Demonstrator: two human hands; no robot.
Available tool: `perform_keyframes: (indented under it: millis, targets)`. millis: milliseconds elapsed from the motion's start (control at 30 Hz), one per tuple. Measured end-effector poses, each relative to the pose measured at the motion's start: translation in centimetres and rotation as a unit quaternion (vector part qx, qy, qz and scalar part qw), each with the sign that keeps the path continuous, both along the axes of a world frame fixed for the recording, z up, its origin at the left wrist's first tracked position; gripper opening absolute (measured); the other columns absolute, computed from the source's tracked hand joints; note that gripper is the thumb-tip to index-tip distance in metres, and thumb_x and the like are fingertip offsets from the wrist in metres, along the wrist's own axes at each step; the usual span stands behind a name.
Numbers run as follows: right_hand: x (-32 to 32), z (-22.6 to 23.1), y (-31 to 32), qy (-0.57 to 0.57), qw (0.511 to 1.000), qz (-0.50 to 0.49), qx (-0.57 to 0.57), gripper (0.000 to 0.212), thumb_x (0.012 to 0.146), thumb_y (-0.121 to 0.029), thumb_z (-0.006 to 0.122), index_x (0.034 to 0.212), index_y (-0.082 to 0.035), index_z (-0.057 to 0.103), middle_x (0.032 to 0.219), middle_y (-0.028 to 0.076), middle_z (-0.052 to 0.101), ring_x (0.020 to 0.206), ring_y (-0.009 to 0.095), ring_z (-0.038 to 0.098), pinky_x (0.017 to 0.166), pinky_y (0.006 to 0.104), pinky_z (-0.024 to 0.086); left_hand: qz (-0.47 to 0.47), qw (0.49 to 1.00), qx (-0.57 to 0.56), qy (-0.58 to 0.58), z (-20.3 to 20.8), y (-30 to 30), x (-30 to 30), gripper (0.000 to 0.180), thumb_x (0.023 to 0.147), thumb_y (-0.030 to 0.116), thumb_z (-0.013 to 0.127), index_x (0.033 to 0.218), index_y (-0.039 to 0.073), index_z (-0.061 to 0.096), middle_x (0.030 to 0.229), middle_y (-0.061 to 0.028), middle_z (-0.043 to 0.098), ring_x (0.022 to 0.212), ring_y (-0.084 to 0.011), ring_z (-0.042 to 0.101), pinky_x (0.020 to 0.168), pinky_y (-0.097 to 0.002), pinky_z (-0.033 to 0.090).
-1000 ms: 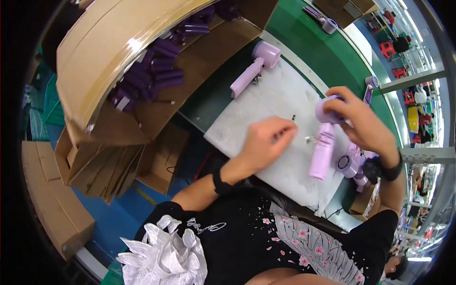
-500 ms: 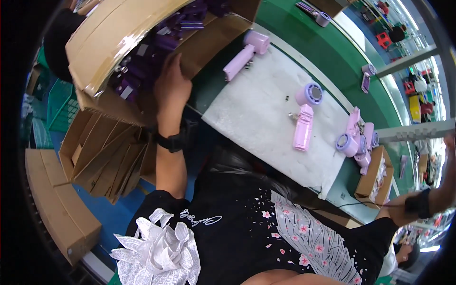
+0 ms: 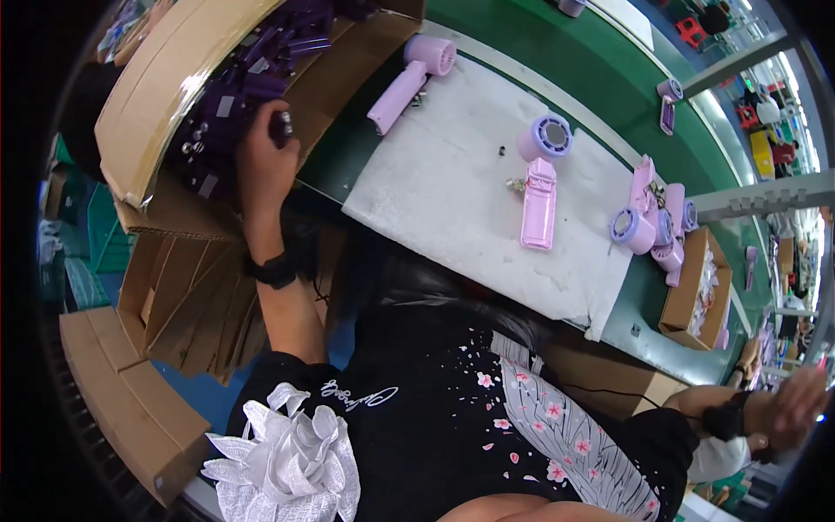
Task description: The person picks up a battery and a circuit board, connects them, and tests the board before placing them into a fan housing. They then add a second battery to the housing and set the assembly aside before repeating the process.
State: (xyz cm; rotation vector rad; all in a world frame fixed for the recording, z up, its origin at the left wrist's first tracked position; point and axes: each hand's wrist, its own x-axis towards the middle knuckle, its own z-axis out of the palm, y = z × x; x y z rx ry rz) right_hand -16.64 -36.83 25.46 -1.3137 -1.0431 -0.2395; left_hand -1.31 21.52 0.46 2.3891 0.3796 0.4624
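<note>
My left hand [image 3: 268, 161] is at the open side of a large cardboard box [image 3: 165, 87] on the left. Its fingers are closed around a dark purple cylindrical part [image 3: 281, 127] with a shiny end. Many similar dark purple parts [image 3: 222, 106] fill the box, some with silvery metal bits and pale labels. Out at the far right edge, my right hand [image 3: 798, 407] is raised and smeared by motion. A lilac handheld fan [image 3: 539, 204] with its handle opened lies on the white foam sheet [image 3: 435, 174]. Another lilac fan [image 3: 400, 94] rests at the sheet's left corner.
Several lilac fan parts [image 3: 648, 222] are heaped at the sheet's right end, beside a small carton [image 3: 691, 291] of white pieces. A green conveyor belt [image 3: 496, 39] runs behind. Flattened cardboard [image 3: 204, 304] stands below the large box. A metal post [image 3: 765, 196] rises at right.
My left hand has drawn back slightly from the parts and now shows a dark purple part in its grasp. My right hand has come lower at the right edge. The whole view has shifted.
</note>
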Motion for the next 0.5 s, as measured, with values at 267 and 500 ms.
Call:
perform_keyframes:
  millis: [267,500]
  targets:
    - [7.8,-10.4,11.5,0.484,0.81,-0.033,-0.33,0.077,0.082,-0.049,0.073,0.119,0.015,0.051,0.085,0.021,0.068,0.064,0.026,0.069,0.064,0.0351,0.059,-0.208,0.917,-0.143,-0.31,2.4,-8.8,-2.6,0.04,0.074,-0.016,0.06,0.108,0.005,0.065,0.12,-0.0138,0.063,0.094,-0.022,0.066,0.082,-0.0297,0.053]
    - [10.5,-23.3,18.1,0.563,0.822,-0.017,0.084,0.063,0.092,-0.039,0.063,0.137,-0.003,0.037,0.117,0.013,0.059,0.103,0.024,0.061,0.084,0.0389,0.051,-0.566,0.786,-0.085,-0.234,1.8,-19.1,-3.2,0.034,0.068,-0.01,0.062,0.098,0.005,0.068,0.125,-0.0132,0.062,0.112,-0.0321,0.059,0.094,-0.0405,0.047]
